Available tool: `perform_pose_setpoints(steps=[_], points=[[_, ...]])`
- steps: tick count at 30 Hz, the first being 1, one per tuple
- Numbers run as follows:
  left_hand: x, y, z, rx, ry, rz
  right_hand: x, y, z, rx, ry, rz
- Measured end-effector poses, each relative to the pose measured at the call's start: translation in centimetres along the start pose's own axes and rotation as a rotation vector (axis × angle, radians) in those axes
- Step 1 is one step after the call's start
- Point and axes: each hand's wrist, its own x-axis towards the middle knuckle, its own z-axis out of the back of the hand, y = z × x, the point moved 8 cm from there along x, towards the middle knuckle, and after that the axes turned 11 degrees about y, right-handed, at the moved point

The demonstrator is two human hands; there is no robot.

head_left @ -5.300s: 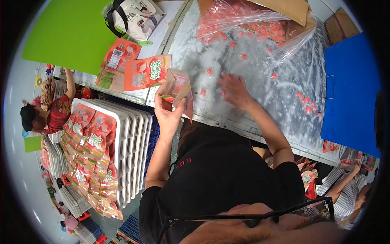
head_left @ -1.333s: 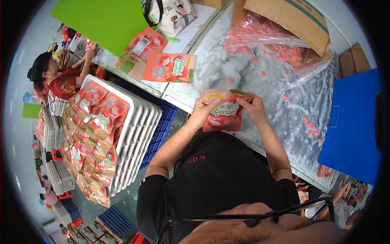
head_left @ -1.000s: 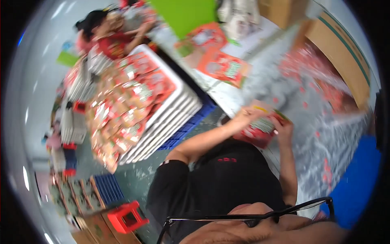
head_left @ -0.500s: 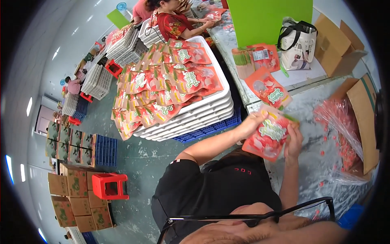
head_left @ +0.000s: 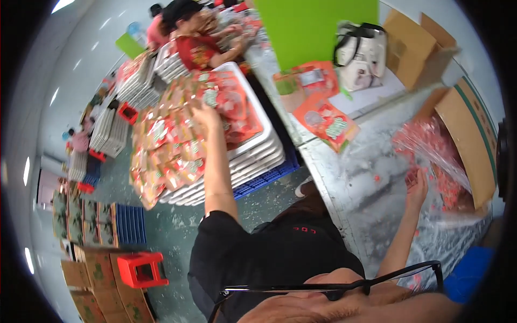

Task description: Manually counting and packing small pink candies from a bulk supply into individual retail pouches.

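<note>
Beyond the work we see a green board (head_left: 315, 29) upright at the bench's (head_left: 355, 167) far end, a white handbag (head_left: 362, 62) beside an open cardboard box (head_left: 417, 48), a red stool (head_left: 141, 269) on the floor, and a blue crate (head_left: 269, 177) under stacked trays.

**Bright, even light; heavy fisheye bend and motion blur**

The scene is brightly and evenly lit from overhead, with streaks of reflected ceiling light along the pale floor (head_left: 59, 97) at the left rim. Shadows are soft and short. The clear plastic sheet (head_left: 431, 151) over the table glares whitish. Straight edges curve strongly toward the black circular border. Slight motion blur softens the whole frame, most at the edges; the eyeglass frame (head_left: 334, 290) at the bottom is out of focus.
</note>
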Motion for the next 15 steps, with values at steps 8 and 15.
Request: perform_pose_setpoints(steps=[8,15], points=[[-5.3,-15.5,-1.4,0.835,-0.053,-0.438,3.0,6.6,11.8,-0.125,-0.406,0.145],[-23.7,-29.4,-16.7,-0.164,1.01,-0.685,5.4,12.9,9.8,0.097,-0.335,0.361]])
